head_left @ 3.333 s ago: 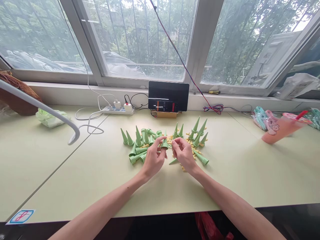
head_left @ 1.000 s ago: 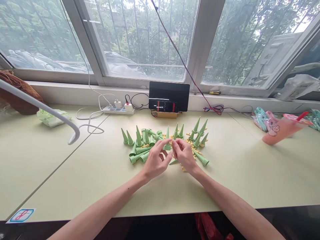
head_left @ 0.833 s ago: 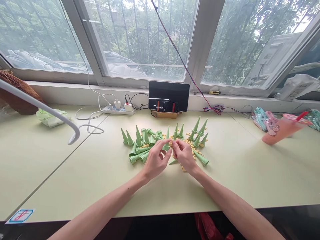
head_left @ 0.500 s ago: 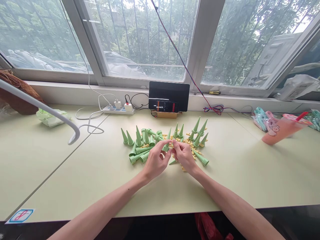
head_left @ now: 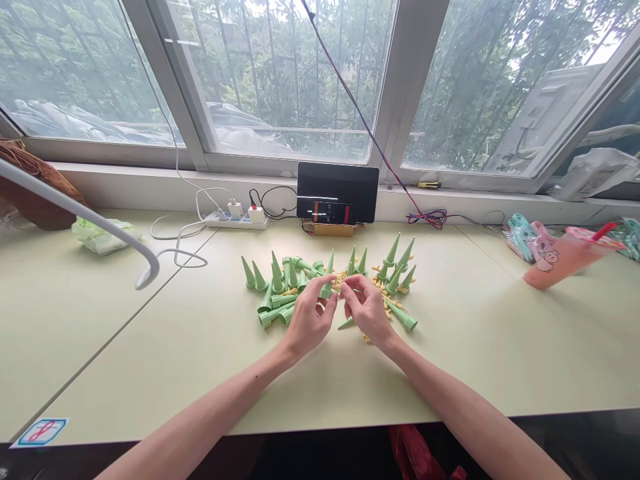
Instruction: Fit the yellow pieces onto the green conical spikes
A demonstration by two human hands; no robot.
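Over the middle of the table, my left hand (head_left: pixel 311 317) is closed around a green plant watering spike (head_left: pixel 328 281). Its tip points up, and my fingers hide part of the wide collar. My right hand (head_left: pixel 367 310) faces it from the right, thumb and forefinger pinched on a small yellow valve piece (head_left: pixel 338 288), mostly covered by the fingertips. The valve is right beside the spike; I cannot tell whether it sits in it. More green spikes (head_left: pixel 280 300) stand and lie to the left. On the right, upright spikes (head_left: pixel 393 252) have yellow pieces at their collars.
Loose yellow valve pieces (head_left: pixel 387 300) lie behind and beside my right hand. A phone (head_left: pixel 334 213) leans on a black tablet (head_left: pixel 337 183) at the back. A power strip (head_left: pixel 237 221) is behind left. A tilted drink cup (head_left: pixel 557 260) is at right, a white cable (head_left: pixel 145 250) at left.
Earlier the spike's collar faced me on my left thumb; now it is behind my left fingers. In the last half second both hands shifted slightly left and my fingertips parted a little.
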